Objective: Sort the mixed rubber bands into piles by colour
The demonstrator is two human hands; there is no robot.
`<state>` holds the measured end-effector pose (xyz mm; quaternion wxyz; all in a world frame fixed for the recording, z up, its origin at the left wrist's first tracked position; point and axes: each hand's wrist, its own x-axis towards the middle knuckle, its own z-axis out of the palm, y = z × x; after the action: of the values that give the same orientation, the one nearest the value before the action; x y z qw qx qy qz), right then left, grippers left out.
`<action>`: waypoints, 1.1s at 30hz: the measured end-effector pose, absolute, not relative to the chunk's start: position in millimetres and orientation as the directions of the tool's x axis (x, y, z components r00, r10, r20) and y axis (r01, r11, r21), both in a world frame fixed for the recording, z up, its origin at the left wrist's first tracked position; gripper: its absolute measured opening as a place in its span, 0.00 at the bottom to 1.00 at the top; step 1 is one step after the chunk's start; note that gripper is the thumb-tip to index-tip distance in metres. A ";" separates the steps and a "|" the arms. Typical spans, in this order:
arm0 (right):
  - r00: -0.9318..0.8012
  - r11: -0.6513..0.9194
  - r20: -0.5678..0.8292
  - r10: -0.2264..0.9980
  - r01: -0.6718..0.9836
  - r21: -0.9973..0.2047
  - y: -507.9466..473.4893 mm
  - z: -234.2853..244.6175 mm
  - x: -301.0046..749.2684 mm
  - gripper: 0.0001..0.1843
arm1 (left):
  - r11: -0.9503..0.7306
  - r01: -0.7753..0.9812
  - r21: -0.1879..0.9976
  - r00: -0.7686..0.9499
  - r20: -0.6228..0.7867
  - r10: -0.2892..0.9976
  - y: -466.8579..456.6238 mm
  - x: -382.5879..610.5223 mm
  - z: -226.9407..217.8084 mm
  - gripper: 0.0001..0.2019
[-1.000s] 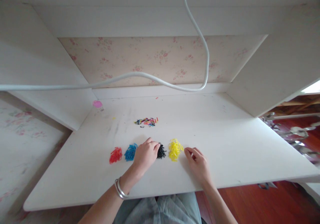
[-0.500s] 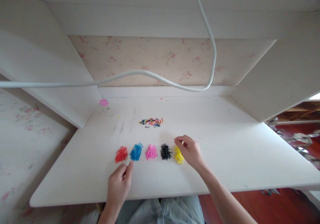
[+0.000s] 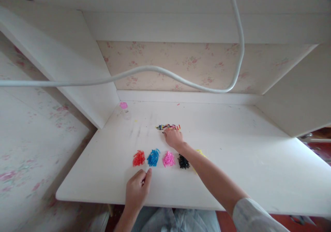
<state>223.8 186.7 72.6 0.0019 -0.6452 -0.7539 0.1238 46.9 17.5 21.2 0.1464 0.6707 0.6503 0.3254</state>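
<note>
A row of small sorted piles lies on the white desk: red, blue, pink, black, and a yellow pile mostly hidden behind my right forearm. Farther back lies a mixed multicoloured pile. My right hand reaches over the row and rests on the near edge of the mixed pile, fingers curled down onto it. My left hand lies near the desk's front edge, just below the blue pile, fingers loosely bent with the forefinger extended, holding nothing.
A small bottle with a pink cap stands at the back left corner. A white cable hangs across the view above the desk. White shelf walls rise on both sides, with floral wallpaper behind.
My right hand moved from the yellow pile forward to the mixed pile. My left hand, pulled back earlier from the pink and black piles, stays near the front edge. The view shifted left.
</note>
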 end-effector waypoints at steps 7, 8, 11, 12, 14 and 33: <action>-0.144 0.110 -0.170 0.975 0.975 -0.192 175.6 76.5 236.0 0.19 | -0.149 0.803 0.577 -0.022 0.279 0.960 17.3 45.9 19.0 0.21; -0.142 0.108 -0.174 0.975 0.975 -0.193 170.4 78.7 242.1 0.20 | -0.154 0.804 0.574 -0.019 0.284 0.959 17.3 45.9 18.4 0.21; -0.142 0.101 -0.163 0.976 0.966 -0.238 150.2 86.1 266.1 0.20 | -0.164 0.812 0.560 -0.012 0.298 0.955 17.1 45.9 17.1 0.20; -0.146 0.099 -0.151 0.978 0.954 -0.284 142.5 88.3 275.0 0.19 | -0.164 0.816 0.555 -0.011 0.299 0.954 17.0 45.9 17.0 0.20; -0.155 0.091 -0.141 0.978 0.919 -0.383 126.8 91.7 292.0 0.17 | -0.161 0.821 0.547 -0.011 0.298 0.955 16.5 46.2 17.4 0.20; -0.106 0.020 -0.122 0.987 0.830 -0.558 81.1 90.4 340.2 0.16 | -0.127 0.827 0.548 -0.017 0.249 0.968 14.9 47.3 20.2 0.21</action>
<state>340.2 81.1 90.4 0.1525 -0.6510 -0.6977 0.2573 47.3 14.9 20.2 0.1204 0.6907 0.6498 0.2937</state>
